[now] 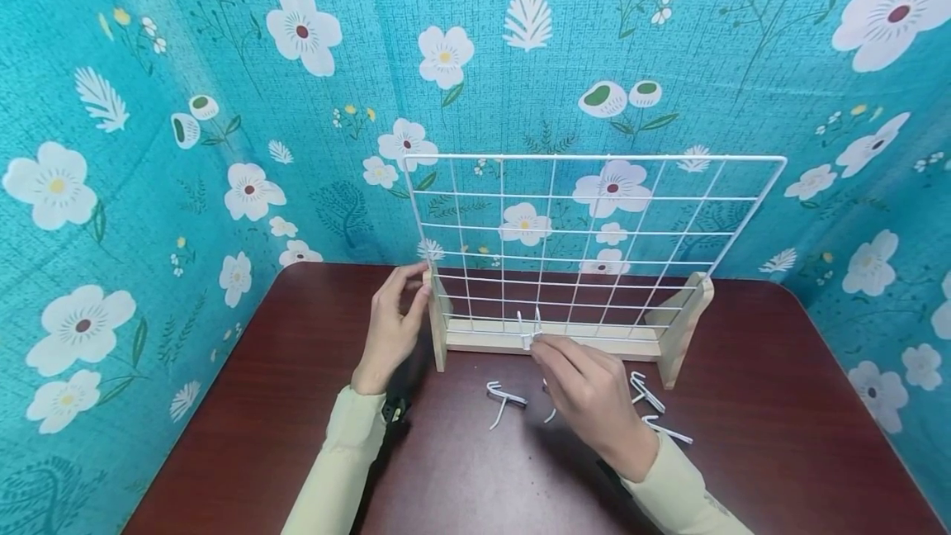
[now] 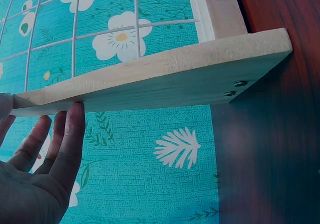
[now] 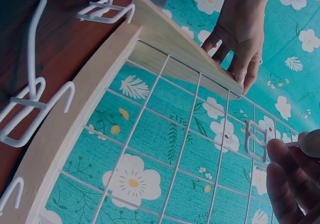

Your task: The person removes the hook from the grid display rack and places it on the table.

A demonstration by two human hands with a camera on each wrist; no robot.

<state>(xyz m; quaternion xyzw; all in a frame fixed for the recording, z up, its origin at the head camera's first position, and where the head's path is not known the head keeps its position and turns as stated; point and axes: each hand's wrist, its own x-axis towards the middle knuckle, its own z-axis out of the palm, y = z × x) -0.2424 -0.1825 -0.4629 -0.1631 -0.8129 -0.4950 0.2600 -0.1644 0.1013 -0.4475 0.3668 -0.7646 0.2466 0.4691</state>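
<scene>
A white wire grid panel point(image 1: 553, 231) stands in a wooden base with two side boards on the table. My left hand point(image 1: 392, 322) holds the upper edge of the left side board point(image 1: 437, 320), thumb on one side and fingertips on the other; the left wrist view shows the fingers against the board's outer face point(image 2: 150, 93). In my right hand point(image 1: 587, 390) a white metal hook point(image 1: 529, 340) is pinched between thumb and fingers, in front of the grid's lower part. In the right wrist view, the hook's rectangular bracket point(image 3: 256, 141) sticks out past the fingertips, near the grid wires.
Several more white hooks lie on the dark red table point(image 1: 245, 428): one hook point(image 1: 507, 396) left of my right hand, another partly hidden behind it, and a hook point(image 1: 648, 393) and another hook point(image 1: 669, 431) to its right. A teal floral cloth point(image 1: 357, 64) hangs behind.
</scene>
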